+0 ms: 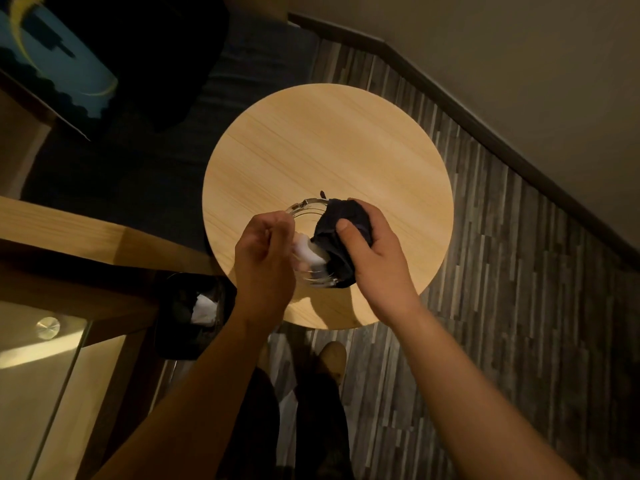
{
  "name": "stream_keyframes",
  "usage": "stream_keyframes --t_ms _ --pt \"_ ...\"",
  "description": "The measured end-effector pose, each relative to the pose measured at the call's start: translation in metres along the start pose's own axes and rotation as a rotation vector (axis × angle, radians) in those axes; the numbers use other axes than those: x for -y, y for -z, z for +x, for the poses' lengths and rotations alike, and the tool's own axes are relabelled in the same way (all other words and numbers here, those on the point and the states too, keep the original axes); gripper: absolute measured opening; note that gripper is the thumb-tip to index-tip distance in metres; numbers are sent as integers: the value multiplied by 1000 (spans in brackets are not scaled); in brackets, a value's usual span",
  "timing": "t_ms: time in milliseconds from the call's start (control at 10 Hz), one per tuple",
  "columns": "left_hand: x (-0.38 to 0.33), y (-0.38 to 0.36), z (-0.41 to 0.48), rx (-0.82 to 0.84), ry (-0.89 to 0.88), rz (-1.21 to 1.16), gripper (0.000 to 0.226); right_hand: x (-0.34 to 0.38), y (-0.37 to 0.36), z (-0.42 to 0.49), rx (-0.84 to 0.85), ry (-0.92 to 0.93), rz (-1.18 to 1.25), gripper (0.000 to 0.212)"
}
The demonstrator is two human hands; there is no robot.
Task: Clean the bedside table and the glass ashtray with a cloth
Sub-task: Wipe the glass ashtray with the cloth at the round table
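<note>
Glass ashtray [308, 216] tilted, dark cloth [337, 240] inside, above round table [329, 140].

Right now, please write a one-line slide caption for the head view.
Over a round table, the left hand holds a glass ashtray; the right hand presses a dark cloth into it.

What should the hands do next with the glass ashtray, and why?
Probably twist the dark cloth round inside the glass ashtray. The right hand grips the cloth pressed into the bowl, and the left hand holds the opposite rim, so the ashtray looks steadied for wiping.
</note>
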State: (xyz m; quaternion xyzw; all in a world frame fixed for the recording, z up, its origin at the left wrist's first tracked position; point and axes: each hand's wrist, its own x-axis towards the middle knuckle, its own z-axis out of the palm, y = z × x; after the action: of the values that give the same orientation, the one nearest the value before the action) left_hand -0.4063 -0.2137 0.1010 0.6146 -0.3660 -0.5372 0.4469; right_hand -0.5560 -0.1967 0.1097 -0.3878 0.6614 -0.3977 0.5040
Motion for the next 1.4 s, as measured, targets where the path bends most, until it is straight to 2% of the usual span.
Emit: stream_keyframes --t_ms 100,200,300,400,500,600,700,800,900,1000,1100,1200,1300,1400 --pt "2 -12 -5 -126 -38 31 28 -5 -16 -12 -165 -2 59 41" --pt "2 -23 -12 -202 -37 -39 26 -7 -29 -21 -271 -15 113 38" --pt "5 -24 -17 -184 -5 -64 15 -7 -25 -20 -261 -3 105 35" --pt "6 -1 4 93 142 -196 17 -3 1 -6 -127 34 11 33" --pt "-6 23 35 511 101 -10 30 5 30 10 84 86 -84 33" --pt "-10 16 49 567 -40 340 22 11 37 20 203 76 -137 39" --pt "-18 0 41 405 -65 396 32 7 25 18 85 60 -20 40" --pt "-9 -14 31 182 2 238 38 -3 3 6 -123 7 115 41" --pt "2 -32 16 -30 4 269 46 -12 -18 -10 -287 -9 106 37" --pt "9 -28 16 22 48 217 40 -14 -16 -14 -279 -6 73 32" --pt "4 -5 38 314 191 128 22 -7 13 -1 -119 24 14 34" --pt "-13 6 59 599 330 -4 31 6 42 14 134 80 -102 36" --pt "-18 -5 62 653 56 374 41 14 47 22 176 93 -143 38" --pt "-21 -21 51 432 48 276 45 10 29 15 -59 59 -2 39"
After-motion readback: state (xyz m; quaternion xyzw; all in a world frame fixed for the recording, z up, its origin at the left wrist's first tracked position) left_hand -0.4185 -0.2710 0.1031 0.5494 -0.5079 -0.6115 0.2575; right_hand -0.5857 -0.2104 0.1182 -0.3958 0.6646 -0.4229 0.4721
